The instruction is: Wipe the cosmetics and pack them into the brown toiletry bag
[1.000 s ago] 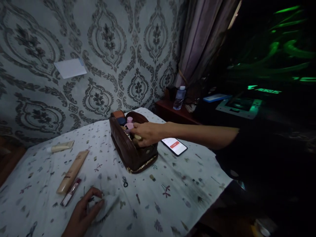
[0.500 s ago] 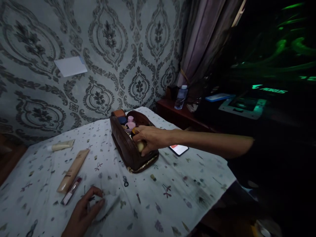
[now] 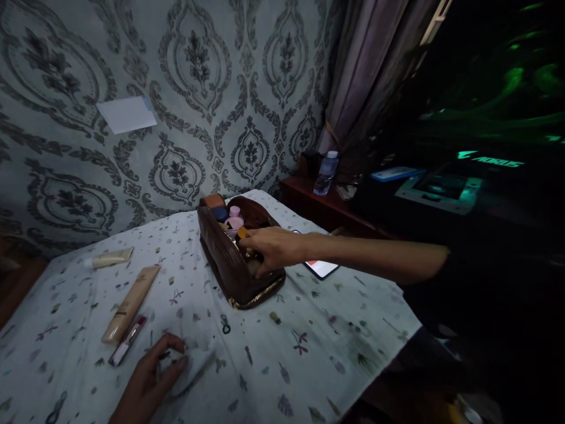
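An open brown bag (image 3: pixel 220 265) stands mid-table with pink, blue and orange-capped items inside. My right hand (image 3: pixel 271 250) reaches into its near right part, fingers bent down; the fingertips and whatever they hold are hidden in the dark interior. My left hand (image 3: pixel 152 374) rests on the patterned cloth at the lower left, thumb and forefinger apart, holding nothing. Beside it lie a small clear tube with a dark red cap (image 3: pixel 127 341) and a large beige tube (image 3: pixel 131 303). A smaller cream tube (image 3: pixel 112 258) is farther back on the left.
A phone (image 3: pixel 322 268) lies under my right forearm. Behind to the right, a water bottle (image 3: pixel 326 172) stands on a reddish-brown surface (image 3: pixel 309 191). A dark computer case with green light is at the right. White paper (image 3: pixel 127 114) is on the wall.
My right hand has sunk slightly deeper into the bag, and the pale round item seen by its fingers is now mostly hidden. My left hand has stayed in place.
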### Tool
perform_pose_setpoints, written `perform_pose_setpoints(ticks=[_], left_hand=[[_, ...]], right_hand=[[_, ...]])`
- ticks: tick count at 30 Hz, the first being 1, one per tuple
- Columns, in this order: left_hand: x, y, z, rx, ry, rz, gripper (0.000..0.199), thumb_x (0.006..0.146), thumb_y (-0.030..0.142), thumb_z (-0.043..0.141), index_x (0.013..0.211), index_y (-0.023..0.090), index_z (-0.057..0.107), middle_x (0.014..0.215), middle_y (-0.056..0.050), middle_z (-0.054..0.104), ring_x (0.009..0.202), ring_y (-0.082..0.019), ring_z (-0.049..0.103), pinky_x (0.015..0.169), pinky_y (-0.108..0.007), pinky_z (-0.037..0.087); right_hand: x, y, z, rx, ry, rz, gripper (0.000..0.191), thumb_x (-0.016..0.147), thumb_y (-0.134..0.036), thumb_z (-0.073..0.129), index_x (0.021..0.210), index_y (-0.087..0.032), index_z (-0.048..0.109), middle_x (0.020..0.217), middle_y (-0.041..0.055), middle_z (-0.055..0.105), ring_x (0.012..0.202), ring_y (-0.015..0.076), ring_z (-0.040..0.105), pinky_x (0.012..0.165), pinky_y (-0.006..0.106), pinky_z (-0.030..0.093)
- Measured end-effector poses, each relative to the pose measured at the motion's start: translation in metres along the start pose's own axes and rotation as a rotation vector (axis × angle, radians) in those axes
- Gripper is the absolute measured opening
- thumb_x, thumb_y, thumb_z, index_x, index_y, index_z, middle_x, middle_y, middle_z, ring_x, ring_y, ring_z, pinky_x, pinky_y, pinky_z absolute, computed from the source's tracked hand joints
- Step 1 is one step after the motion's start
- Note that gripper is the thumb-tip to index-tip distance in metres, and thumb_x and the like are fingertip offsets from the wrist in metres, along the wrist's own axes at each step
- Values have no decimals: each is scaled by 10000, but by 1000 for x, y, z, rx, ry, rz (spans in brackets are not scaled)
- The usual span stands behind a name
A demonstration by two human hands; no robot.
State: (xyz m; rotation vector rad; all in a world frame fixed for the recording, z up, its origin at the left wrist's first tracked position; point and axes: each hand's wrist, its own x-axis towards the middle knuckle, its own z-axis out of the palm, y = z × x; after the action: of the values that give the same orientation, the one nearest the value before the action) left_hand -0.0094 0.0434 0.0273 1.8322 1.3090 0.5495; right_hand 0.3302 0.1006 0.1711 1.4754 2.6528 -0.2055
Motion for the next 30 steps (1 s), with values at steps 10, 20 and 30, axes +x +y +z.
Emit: perform_pose_setpoints(ticks=[10, 20, 30], left_hand=[[-2, -4, 1, -34, 16, 4, 294, 784, 527, 633, 843, 239, 643, 844, -32, 643, 858, -236, 605, 750, -297, 522], [-2, 1, 2, -46, 43, 45, 282, 801, 512, 623, 827, 231, 636, 837, -32, 649, 869, -230, 611, 789, -291, 512], [0, 4, 5, -85, 95, 63, 318, 777, 538, 630, 801, 221, 643, 775, -14, 625, 761, -208, 580, 681, -267, 479]], right_hand=[[3, 2, -11, -43, -117, -48, 322, 789, -363, 721, 1039, -161, 705, 1135, 96, 580, 896, 198, 583, 669, 261, 387], [3, 10, -11, 46, 26, -71, 183, 795, -264, 688, 908, -121, 695, 944, 82, 669, 786, 157, 573, 655, 238, 367], [-27, -48, 17, 322, 438, -288, 368, 930, -315, 475, 600, -168, 541, 581, -4, 573, 530, 94, 473, 541, 224, 316]])
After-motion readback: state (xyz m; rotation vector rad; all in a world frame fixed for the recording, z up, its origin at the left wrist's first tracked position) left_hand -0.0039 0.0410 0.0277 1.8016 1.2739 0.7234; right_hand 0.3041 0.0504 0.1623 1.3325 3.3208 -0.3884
